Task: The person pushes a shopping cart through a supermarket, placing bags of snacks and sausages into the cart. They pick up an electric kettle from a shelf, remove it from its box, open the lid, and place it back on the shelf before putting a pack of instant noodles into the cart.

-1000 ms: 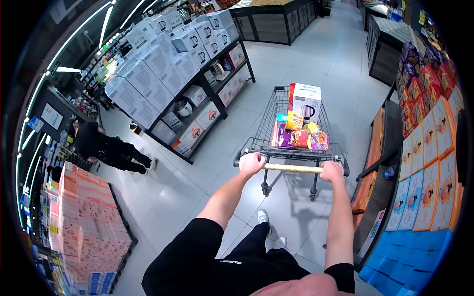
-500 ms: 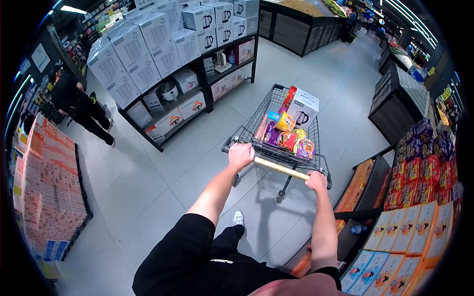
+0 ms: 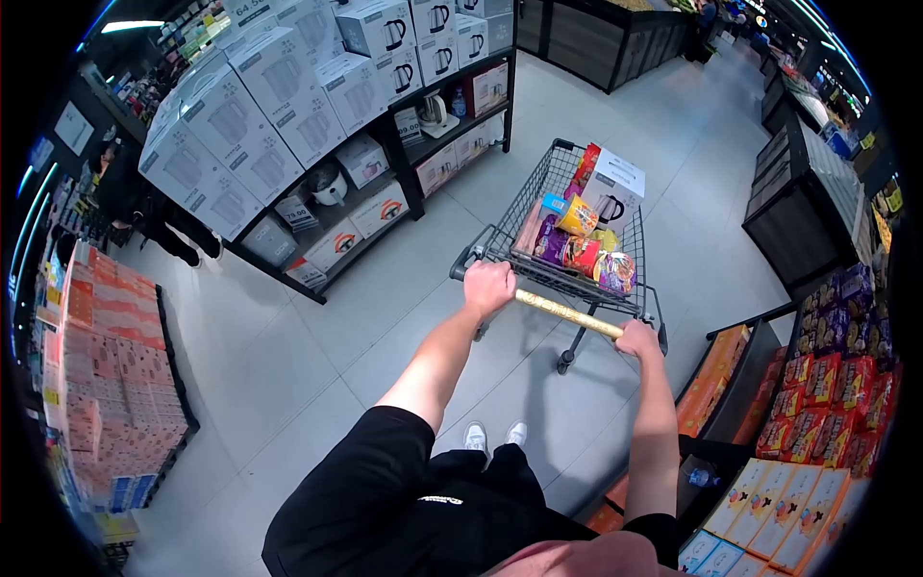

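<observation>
My left hand [image 3: 490,287] is wrapped round the left end of the yellow handle bar [image 3: 567,313] of a shopping cart [image 3: 540,192]. My right hand [image 3: 639,339] grips the same bar near its right end. In the basket sits a white kettle box [image 3: 615,185] at the far side. Closer to me lie a yellow tub with a blue top [image 3: 578,217], a red tub [image 3: 581,255], a purple package [image 3: 551,240] and a round purple-rimmed tub [image 3: 616,272].
On the left, a shelf unit [image 3: 415,183] is stacked with kettle boxes [image 3: 279,67]. A person in black [image 3: 144,197] stands beyond it. A pink carton stack [image 3: 115,385] is at far left. Red snack packs [image 3: 822,380] and boxed goods [image 3: 769,505] line the right. Tiled floor [image 3: 673,144] stretches ahead.
The cart and my hands sit slightly further right in view. Both my shoes now show side by side, where one showed before. The person in black is now partly behind the kettle boxes.
</observation>
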{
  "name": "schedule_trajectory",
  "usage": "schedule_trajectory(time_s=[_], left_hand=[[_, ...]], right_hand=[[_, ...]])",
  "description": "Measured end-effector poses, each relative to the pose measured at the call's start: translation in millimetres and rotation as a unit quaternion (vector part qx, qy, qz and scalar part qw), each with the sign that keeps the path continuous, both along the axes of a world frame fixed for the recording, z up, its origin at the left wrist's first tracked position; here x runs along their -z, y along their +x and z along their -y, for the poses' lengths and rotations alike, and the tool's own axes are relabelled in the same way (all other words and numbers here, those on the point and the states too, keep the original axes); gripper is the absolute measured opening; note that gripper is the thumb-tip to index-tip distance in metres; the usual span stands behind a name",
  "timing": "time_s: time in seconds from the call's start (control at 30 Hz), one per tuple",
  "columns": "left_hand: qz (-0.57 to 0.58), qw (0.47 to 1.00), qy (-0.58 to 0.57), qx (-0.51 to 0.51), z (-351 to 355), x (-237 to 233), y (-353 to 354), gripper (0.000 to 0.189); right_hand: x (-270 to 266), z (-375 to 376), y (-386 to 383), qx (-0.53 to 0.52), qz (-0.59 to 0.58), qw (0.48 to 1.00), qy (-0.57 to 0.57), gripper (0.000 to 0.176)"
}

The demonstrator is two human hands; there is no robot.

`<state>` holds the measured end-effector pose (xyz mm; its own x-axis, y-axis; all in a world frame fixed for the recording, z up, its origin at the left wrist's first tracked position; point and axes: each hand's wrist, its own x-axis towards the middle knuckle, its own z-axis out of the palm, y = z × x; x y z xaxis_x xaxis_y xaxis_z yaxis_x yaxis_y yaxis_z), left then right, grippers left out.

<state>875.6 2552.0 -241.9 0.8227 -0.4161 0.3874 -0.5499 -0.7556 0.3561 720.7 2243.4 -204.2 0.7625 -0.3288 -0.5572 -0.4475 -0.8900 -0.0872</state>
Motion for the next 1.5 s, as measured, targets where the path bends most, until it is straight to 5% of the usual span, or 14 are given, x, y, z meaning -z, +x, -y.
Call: schedule_trajectory(time_s=[0.3,0.43,0.7,1.23,1.4,1.5], left_hand=[[0.025,1.000,-0.006,-0.002,27,11,106,0.020],[0.025,1.000,-0.011,0.000,44,6,149,0.018],[0.032,0.999,0.041,0.006,72,12,223,0.017],[0.025,0.999,-0.008,0.019,118,29,375,0.016],[0.033,0.999,-0.026,0.018,133,31,432,0.018],[0.020,0.999,-0.041,0.019,143,41,458,0.019]], right_hand=[[17,46,114,0.080,-0.142,0.968,0.193,0.028],[24,70,163,0.074,-0.226,0.927,0.290,0.051],[53,113,247,0.049,-0.272,0.826,0.491,0.062],[64,156,384,0.038,-0.250,0.784,0.567,0.070],[72,156,428,0.039,-0.226,0.806,0.545,0.072],[74,158,450,0.086,-0.263,0.773,0.570,0.069]])
